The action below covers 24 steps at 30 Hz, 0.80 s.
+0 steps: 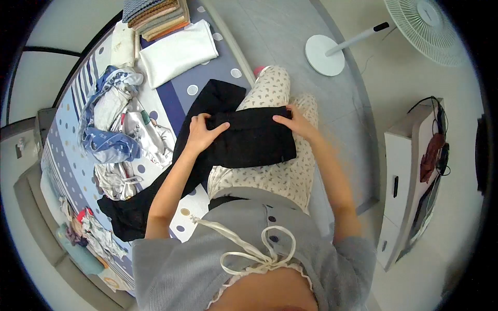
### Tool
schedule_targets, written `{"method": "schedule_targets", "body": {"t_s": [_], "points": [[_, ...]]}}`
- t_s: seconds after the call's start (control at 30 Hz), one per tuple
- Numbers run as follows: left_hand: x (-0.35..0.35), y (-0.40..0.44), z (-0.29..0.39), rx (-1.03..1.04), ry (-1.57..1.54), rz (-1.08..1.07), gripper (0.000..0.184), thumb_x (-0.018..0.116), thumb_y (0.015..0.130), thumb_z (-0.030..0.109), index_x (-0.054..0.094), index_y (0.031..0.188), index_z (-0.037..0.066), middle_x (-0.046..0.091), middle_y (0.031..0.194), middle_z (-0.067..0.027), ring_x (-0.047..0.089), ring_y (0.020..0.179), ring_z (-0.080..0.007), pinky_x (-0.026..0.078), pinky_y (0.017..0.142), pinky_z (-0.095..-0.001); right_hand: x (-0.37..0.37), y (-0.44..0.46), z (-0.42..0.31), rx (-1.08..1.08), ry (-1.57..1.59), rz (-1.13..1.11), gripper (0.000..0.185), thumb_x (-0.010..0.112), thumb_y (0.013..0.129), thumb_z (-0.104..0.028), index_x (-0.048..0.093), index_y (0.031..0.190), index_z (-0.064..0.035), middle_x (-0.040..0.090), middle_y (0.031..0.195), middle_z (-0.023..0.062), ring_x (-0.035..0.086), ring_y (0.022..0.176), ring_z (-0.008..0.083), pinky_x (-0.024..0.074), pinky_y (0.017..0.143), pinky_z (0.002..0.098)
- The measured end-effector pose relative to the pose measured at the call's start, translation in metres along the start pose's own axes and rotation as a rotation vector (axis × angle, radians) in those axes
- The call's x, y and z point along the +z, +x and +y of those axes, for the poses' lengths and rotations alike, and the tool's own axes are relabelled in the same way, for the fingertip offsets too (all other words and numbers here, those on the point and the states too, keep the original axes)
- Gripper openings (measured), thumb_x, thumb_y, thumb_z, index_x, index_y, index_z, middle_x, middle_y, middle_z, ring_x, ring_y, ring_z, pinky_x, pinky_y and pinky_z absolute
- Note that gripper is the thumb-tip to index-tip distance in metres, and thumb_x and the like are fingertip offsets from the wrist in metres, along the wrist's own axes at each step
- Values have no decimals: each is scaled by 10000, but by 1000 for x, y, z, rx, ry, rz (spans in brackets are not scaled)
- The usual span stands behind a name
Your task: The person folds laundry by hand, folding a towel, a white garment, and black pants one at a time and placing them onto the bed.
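Observation:
Black trousers (pixel 254 137), as far as their shape shows, lie partly across my lap, with long black parts running over the bed to the left. My left hand (pixel 203 133) grips the cloth at the left of the lap part, fingers curled and thumb stretched over the top. At the upper right corner my right hand (pixel 298 123) pinches the edge, thumb on top and fingers mostly hidden behind it. Between the hands the top edge is pulled fairly straight. Beneath the cloth are my patterned light pants (pixel 259 181).
On the bed (pixel 174 103) lie a folded white cloth (pixel 179 52), a stack of folded towels (pixel 158 18) and a heap of crumpled clothes (pixel 116 119). More clothes (pixel 98 233) lie toward the headboard. A white fan (pixel 326 54) and a white cabinet (pixel 399 176) stand to the right.

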<state>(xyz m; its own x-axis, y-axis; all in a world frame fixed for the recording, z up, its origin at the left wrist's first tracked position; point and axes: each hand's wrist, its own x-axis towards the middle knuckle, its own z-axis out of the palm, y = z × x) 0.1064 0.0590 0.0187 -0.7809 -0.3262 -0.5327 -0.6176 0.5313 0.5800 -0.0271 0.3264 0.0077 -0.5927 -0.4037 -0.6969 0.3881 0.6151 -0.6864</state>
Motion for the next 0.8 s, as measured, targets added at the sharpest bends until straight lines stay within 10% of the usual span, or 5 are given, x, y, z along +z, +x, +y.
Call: {"method": "schedule_targets", "body": {"t_s": [0.17,0.47,0.8], "points": [[3,-4,1,-350,-344,-235,1062,664,581,602,239,1239,-114,383,1194,-273,450,1090,-314,403,876,-343,18,-30,19,153,290,-48,921,660,649,-516,291,1268,58,405,1242,212,437,1113,297,339,935,333],[17,-6,-15,-539,-1076,-330,860,759,624,272,276,1233,-96,458,1154,-218,513,1022,-274,436,861,-327,27,-30,24,223,679,-3,782,704,665,-365,352,1245,25,458,1191,181,471,1064,279,384,890,341],[-74,-19,-2,-37,-1076,97,674,761,581,90,414,1141,-49,521,1077,-134,511,984,-226,408,866,-335,26,-10,-92,-169,490,-31,649,699,665,-150,393,1220,-9,499,1143,117,464,1057,197,370,898,305]]}}
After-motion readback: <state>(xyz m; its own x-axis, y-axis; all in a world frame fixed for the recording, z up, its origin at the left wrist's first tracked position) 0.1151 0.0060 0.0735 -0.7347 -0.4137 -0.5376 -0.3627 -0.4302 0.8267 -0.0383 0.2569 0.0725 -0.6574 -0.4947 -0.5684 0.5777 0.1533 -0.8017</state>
